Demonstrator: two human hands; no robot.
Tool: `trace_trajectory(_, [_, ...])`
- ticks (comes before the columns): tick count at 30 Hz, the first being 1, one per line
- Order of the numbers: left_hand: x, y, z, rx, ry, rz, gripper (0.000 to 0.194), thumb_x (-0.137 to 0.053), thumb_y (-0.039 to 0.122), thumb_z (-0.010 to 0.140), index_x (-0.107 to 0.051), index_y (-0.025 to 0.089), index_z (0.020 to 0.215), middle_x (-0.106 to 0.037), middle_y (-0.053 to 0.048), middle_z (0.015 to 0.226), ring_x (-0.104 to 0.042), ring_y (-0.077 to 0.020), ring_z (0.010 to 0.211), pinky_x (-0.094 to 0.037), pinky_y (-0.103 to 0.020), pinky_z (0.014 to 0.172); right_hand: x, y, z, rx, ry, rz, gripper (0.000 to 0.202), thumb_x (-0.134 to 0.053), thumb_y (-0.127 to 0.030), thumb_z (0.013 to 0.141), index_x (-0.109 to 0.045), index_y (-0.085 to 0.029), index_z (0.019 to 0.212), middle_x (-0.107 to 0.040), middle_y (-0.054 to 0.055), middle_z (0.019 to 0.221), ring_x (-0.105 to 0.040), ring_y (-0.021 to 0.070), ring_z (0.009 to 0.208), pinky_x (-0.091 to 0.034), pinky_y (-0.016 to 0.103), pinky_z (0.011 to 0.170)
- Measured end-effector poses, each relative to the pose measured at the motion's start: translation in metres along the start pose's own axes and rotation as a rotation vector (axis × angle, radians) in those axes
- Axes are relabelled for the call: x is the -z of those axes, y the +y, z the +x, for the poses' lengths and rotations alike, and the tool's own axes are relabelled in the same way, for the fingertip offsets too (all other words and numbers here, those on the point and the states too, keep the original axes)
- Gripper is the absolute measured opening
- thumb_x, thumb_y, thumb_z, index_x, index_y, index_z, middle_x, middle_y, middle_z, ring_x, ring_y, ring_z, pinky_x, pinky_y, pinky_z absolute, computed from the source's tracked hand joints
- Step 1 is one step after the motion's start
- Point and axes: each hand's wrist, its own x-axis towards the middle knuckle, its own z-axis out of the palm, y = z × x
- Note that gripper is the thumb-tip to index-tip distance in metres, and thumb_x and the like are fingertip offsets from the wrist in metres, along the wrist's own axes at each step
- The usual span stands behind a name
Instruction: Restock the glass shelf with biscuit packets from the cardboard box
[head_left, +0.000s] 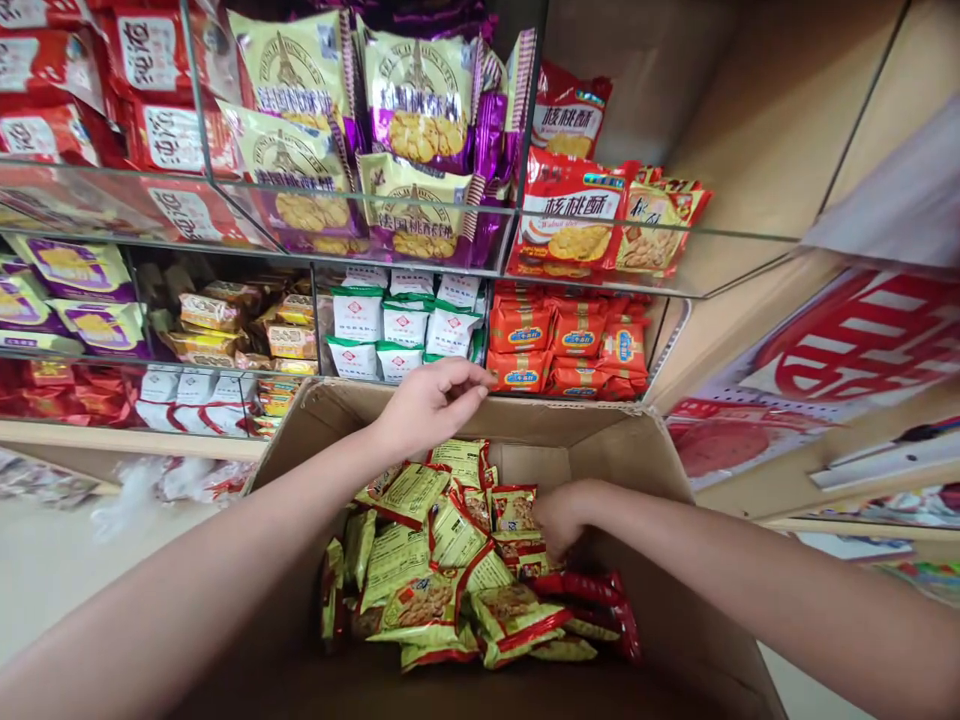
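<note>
An open cardboard box (600,437) holds many yellow and red snack packets (420,600). Over the packets, near the box's far edge, my left hand (431,402) hangs with its fingers curled and a gap between thumb and forefinger; nothing shows in it. Down inside the box on the right, my right hand (561,517) touches a yellow and red packet (514,508). The fingers of that hand are bent and partly hidden, so a grip on the packet cannot be made out.
Beyond the box stand glass-fronted shelves with purple and cream biscuit packs (424,110), red walnut biscuit packs (574,215), white and green packs (405,322) and orange packs (522,325). A wooden panel (765,110) rises at right. Plastic bags (150,490) lie at left.
</note>
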Motion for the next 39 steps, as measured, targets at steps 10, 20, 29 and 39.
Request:
trace_trajectory(10, [0.001,0.003,0.002,0.014,-0.01,0.028,0.017,-0.049,0.02,0.079,-0.063,0.014,0.086,-0.065,-0.001,0.078,-0.06,-0.0128,0.074,-0.047,-0.024,0.067,0.009,-0.015,-0.02,-0.051,-0.489,-0.142,0.028,-0.076,-0.036,0.038,-0.056,-0.015,0.04,-0.051,-0.004,0.038,-0.047,0.0114,0.038,-0.042,0.026,0.044])
trace_trajectory(20, [0.002,0.0,0.002,0.017,-0.038,0.04,0.015,-0.05,0.019,0.08,-0.062,0.015,0.087,-0.064,-0.001,0.082,-0.059,-0.0125,0.076,-0.047,-0.024,0.069,0.009,-0.021,-0.035,-0.023,-0.18,-0.157,0.018,-0.065,-0.019,0.056,-0.056,-0.016,0.042,-0.046,-0.004,0.034,-0.047,0.0122,0.034,-0.037,0.023,0.04])
trace_trajectory(29, [0.002,0.008,-0.008,0.124,0.052,-0.343,0.026,-0.045,0.029,0.085,-0.054,0.015,0.104,-0.064,-0.006,0.087,-0.061,-0.0148,0.079,-0.049,-0.028,0.073,0.044,-0.003,-0.065,0.376,0.453,0.545,0.026,-0.037,-0.031,0.085,-0.055,-0.017,0.097,-0.067,0.003,0.076,-0.063,0.014,0.067,-0.046,0.025,0.066])
trace_trajectory(39, [0.006,0.027,-0.016,0.199,-0.161,-0.359,0.065,-0.064,0.025,0.071,-0.034,0.026,0.128,-0.052,-0.008,0.117,-0.053,-0.0214,0.099,-0.049,-0.032,0.077,0.047,-0.008,-0.07,0.622,0.79,0.939,0.028,-0.046,-0.039,0.084,-0.063,-0.021,0.096,-0.065,0.003,0.092,-0.058,0.0169,0.087,-0.044,0.031,0.081])
